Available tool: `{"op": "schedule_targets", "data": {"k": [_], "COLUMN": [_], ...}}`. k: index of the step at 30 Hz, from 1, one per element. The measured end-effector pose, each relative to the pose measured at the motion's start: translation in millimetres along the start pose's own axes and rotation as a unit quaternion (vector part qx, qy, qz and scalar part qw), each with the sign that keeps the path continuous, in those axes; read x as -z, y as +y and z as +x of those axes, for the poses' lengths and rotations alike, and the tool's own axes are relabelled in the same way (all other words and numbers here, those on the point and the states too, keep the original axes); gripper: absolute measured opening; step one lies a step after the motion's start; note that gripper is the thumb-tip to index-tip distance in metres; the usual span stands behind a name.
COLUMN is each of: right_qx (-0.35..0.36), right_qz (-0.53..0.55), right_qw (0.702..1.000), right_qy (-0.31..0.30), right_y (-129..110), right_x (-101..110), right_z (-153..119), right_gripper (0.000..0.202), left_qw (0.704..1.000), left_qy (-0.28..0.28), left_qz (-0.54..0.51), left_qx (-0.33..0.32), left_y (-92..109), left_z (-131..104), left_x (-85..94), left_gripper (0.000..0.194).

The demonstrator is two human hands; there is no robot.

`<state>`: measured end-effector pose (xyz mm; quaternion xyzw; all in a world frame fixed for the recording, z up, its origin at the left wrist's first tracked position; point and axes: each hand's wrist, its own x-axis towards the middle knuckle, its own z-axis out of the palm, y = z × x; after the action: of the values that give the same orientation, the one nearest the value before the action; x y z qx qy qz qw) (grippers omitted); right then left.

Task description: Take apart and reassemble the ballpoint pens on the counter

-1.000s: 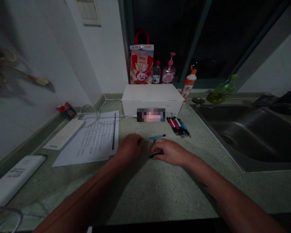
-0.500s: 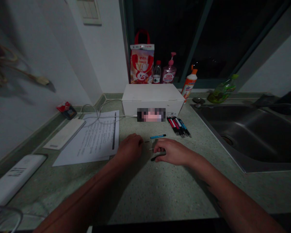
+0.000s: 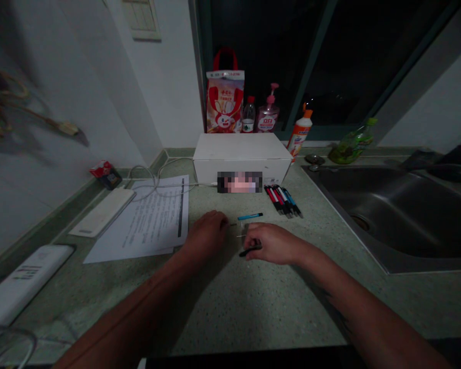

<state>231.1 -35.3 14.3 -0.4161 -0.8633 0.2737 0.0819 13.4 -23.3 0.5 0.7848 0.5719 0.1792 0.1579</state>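
Black piece (image 3: pixel 250 250) | right hand (image 3: pixel 272 243): grip pinched on it, shifted slightly nearer wearer | left hand (image 3: pixel 207 233): grip unclear

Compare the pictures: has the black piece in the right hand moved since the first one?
Yes, slightly: the black piece in the right hand is now farther from the blue piece, toward the person.

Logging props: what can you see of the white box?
The white rectangular box, seemingly cardboard, lies flat and closed on the speckled grey-green countertop, long side towards the camera. Dark mark and unreadable print at its front's right; a pixelated patch hides part. Neither left hand nor right hand touches it; contact behind can't be told.
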Motion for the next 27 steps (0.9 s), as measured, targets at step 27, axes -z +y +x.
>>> {"op": "schedule_targets", "data": {"k": [27], "right_qx": [0.018], "right_qz": [-0.025], "right_qw": [0.969], "right_qy": [0.246], "right_y": [4.9], "right_x": [0.8], "right_z": [2.2], "right_gripper": [0.012], "left_qw": [0.922], "left_qy": [0.004], "left_qz": [-0.386], "left_qx": [0.035], "left_y": [12.8], "left_z": [2.1], "left_x": [-1.6], "left_gripper": [0.005]}}
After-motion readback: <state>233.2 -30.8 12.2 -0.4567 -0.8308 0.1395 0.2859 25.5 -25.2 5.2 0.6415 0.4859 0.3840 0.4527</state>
